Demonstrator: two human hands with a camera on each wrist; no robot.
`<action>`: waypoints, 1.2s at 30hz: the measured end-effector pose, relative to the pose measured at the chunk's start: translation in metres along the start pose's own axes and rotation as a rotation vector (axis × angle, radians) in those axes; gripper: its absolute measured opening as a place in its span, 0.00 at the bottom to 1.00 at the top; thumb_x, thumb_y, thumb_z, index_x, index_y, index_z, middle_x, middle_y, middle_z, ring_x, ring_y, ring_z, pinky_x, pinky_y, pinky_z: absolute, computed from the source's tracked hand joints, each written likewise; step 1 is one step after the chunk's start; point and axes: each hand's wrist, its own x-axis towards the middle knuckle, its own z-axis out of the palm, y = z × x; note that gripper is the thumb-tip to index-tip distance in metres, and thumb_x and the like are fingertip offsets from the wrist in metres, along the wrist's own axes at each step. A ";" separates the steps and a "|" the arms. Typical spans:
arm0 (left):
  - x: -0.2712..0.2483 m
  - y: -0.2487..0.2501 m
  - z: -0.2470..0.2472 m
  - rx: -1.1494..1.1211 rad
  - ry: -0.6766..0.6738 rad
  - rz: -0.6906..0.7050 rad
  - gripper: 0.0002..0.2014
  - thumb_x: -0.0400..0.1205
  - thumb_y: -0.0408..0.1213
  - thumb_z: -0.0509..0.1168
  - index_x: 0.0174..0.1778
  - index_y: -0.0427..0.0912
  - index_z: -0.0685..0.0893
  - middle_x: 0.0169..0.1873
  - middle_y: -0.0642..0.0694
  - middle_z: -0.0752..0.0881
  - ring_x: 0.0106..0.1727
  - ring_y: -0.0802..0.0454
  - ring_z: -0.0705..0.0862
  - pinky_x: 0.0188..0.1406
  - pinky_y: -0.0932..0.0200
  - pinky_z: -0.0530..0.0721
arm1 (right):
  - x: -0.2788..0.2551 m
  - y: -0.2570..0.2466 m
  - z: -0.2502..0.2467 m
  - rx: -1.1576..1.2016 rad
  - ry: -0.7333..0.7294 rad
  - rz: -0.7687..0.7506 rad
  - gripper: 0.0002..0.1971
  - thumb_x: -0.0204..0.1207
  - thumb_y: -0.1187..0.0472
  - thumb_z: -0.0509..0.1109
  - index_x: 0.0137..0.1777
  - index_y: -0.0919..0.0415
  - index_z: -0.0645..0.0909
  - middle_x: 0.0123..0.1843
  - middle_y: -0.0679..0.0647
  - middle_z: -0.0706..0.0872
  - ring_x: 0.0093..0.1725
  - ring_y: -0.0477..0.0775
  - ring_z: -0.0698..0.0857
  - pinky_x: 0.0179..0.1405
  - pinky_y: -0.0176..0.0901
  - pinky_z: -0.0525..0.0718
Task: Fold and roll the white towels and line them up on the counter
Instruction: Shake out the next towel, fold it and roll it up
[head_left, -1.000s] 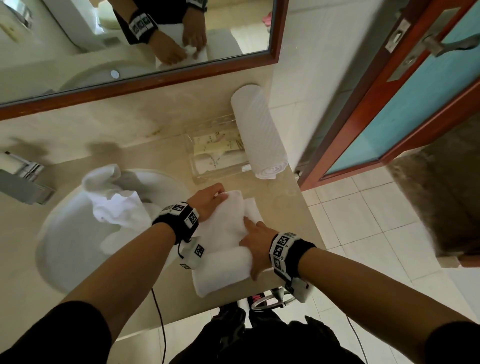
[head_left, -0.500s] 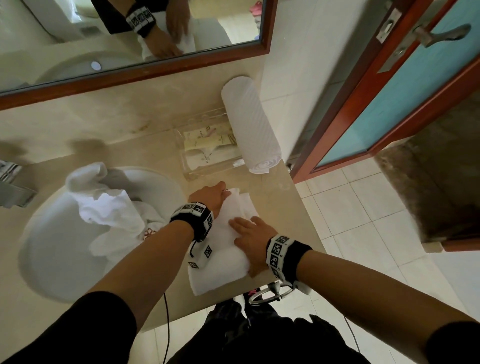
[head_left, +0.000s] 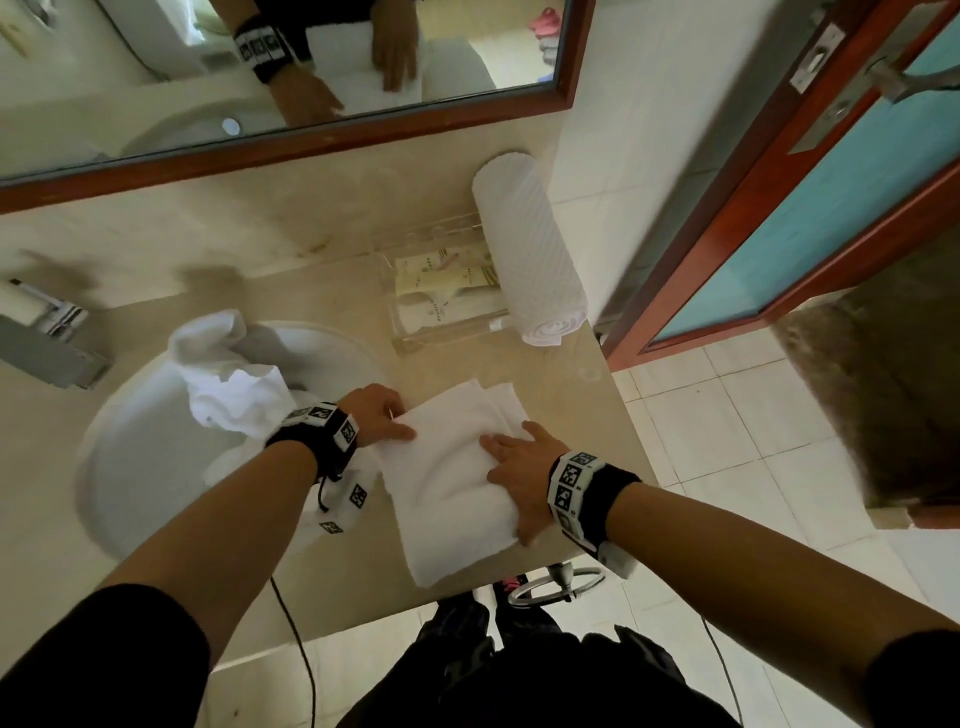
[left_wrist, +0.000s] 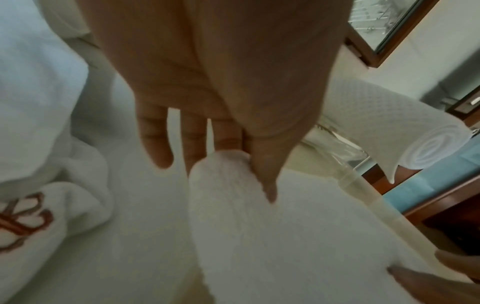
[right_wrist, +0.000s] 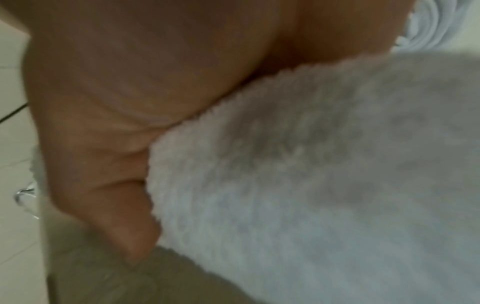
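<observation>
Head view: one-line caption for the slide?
Both hands, left hand and right hand, flatten a folded white towel on the counter, near a rolled towel.

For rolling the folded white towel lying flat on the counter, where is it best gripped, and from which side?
Probably the folded white towel is best gripped at its short near end by the counter's front edge, from the person's side. It lies flat as a long strip running away from them, so it would roll toward the finished white towel roll.

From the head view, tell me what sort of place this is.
Most likely a hotel bathroom. A round white sink with a faucet is set in a beige counter under a wood-framed mirror; a clear tray holds packaged amenities beside a rolled towel.
</observation>
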 end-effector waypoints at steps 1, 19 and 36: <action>-0.002 -0.003 -0.003 0.021 0.000 0.010 0.15 0.76 0.52 0.74 0.45 0.46 0.81 0.49 0.44 0.85 0.50 0.44 0.83 0.45 0.59 0.73 | -0.001 0.000 0.001 -0.010 -0.008 -0.003 0.48 0.60 0.32 0.77 0.80 0.46 0.67 0.88 0.59 0.45 0.86 0.57 0.48 0.82 0.67 0.42; -0.105 0.075 0.051 0.226 0.146 0.166 0.40 0.66 0.72 0.68 0.69 0.52 0.71 0.61 0.50 0.78 0.61 0.46 0.78 0.57 0.49 0.77 | 0.020 -0.002 -0.018 0.090 0.053 0.114 0.46 0.58 0.30 0.76 0.76 0.48 0.72 0.87 0.57 0.53 0.83 0.58 0.57 0.79 0.63 0.61; -0.094 0.077 0.074 0.237 0.161 0.002 0.38 0.66 0.56 0.73 0.71 0.49 0.68 0.58 0.47 0.83 0.58 0.45 0.84 0.56 0.49 0.83 | 0.023 -0.020 -0.006 0.116 0.266 0.135 0.36 0.60 0.49 0.78 0.67 0.54 0.68 0.60 0.55 0.80 0.59 0.59 0.80 0.60 0.53 0.74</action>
